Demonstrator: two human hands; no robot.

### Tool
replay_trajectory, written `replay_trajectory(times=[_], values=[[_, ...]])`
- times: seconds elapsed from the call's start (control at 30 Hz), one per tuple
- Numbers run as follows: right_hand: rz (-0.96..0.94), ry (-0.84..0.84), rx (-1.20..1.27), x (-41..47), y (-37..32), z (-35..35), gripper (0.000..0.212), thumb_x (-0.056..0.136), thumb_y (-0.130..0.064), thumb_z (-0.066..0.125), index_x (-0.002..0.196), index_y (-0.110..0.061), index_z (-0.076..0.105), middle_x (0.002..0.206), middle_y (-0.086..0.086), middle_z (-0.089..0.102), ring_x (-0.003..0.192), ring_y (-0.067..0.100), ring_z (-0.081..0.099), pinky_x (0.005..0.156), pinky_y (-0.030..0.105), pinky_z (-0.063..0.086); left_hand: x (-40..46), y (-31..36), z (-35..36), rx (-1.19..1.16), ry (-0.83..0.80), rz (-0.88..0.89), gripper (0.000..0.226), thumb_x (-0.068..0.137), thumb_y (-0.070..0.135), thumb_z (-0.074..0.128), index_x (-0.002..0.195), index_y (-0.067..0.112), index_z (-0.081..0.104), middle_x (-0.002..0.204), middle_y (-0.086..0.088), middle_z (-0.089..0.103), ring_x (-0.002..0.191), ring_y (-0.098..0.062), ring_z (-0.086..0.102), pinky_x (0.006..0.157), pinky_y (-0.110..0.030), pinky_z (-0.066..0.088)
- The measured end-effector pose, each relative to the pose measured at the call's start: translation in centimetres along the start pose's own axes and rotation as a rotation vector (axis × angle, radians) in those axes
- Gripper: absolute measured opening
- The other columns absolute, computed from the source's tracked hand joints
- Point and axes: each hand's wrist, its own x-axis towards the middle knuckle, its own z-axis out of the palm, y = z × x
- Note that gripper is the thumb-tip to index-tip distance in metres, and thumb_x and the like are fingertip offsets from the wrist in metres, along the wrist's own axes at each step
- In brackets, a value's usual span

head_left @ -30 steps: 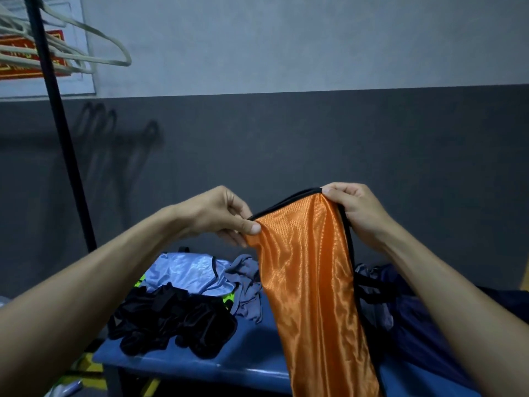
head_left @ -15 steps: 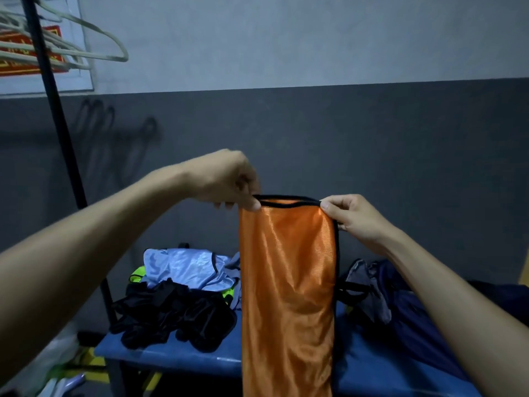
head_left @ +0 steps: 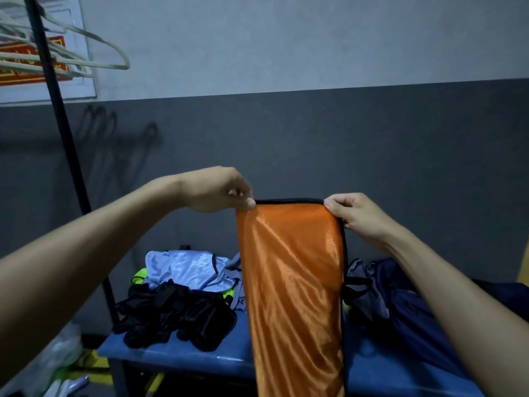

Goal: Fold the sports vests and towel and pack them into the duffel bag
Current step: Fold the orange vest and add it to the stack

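While both hands are holding it up above the bench [head_left: 177, 356], one orange vest [head_left: 292, 282] is hanging lengthwise in a narrow strip, its black-trimmed top edge stretching level between them. The left hand [head_left: 220, 190] is pinching the top left corner with thumb and fingers curled; the right hand [head_left: 357, 216] is pinching the top right corner the same way, and black trim is running down the strip's side just below it. Open air is lying above and beyond both hands, up to the grey wall. Below the left hand, a heap is sitting on the bench: one black garment [head_left: 174, 316] in front, one pale blue vest [head_left: 189, 267] behind it, and a bit of yellow-green fabric [head_left: 138, 273] peeking out beneath. Below the right hand, one dark navy bag [head_left: 406, 305] is lying on the bench, just beside the hanging strip, with grey cloth [head_left: 369, 293] at its mouth. Far to the left of the left hand, one black pole [head_left: 65, 133] is standing upright, carrying several pale hangers [head_left: 94, 44] whose number I cannot tell.
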Motion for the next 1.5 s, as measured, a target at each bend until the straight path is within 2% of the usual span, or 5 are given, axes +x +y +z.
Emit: replay_trajectory(times=[0.27,0.5,0.83,1.13,1.5], values=[[-0.027,0.004,-0.005,-0.8,-0.4,-0.7,0.035,0.101,-0.037,0.058,0.095,-0.005,0.072,0.093,0.005,0.075,0.092,0.018,0.07,0.094,0.035,0.052,1.3,2.9,-0.3,0.338,0.043,-0.185,0.032,0.096,0.047,0.062,0.124,0.034,0.065,0.109,0.004,0.066,0.108,-0.027,0.063,0.087,-0.037,0.051],[-0.01,-0.011,-0.016,-1.3,-0.1,-1.4,0.029,0.099,-0.035,0.063,0.09,-0.01,0.074,0.085,0.01,0.07,0.082,0.018,0.065,0.085,0.036,0.053,1.9,3.6,-0.5,0.415,0.063,-0.061,0.015,0.096,0.041,0.064,0.103,0.029,0.071,0.106,0.005,0.055,0.106,-0.021,0.056,0.083,-0.038,0.05],[0.183,-0.178,-0.097,-4.5,-0.2,-6.1,0.024,0.098,-0.022,0.066,0.098,0.002,0.067,0.072,-0.001,0.052,0.055,0.009,0.044,0.051,0.022,0.035,2.0,8.0,-0.5,-0.595,-0.208,0.104,0.029,0.098,0.03,0.066,0.092,0.001,0.066,0.078,-0.004,0.061,0.074,-0.013,0.06,0.073,-0.031,0.057],[-0.04,0.33,-0.002,-2.0,-7.3,-12.5,0.006,0.091,-0.017,0.064,0.092,-0.012,0.062,0.073,0.002,0.064,0.059,0.007,0.067,0.054,0.019,0.056,6.0,15.6,1.1,-1.353,-0.029,0.366,0.025,0.107,0.012,0.049,0.083,0.009,0.054,0.054,0.001,0.051,0.054,-0.006,0.062,0.078,-0.036,0.061],[0.03,0.102,-0.004,15.7,0.4,4.1,0.019,0.096,0.011,0.058,0.098,-0.008,0.059,0.065,0.007,0.068,0.059,0.016,0.072,0.063,0.032,0.063,3.0,-3.3,11.0,-1.306,0.332,-0.109,0.024,0.104,0.018,0.055,0.1,-0.006,0.058,0.058,-0.003,0.045,0.059,-0.015,0.059,0.082,-0.041,0.06]])
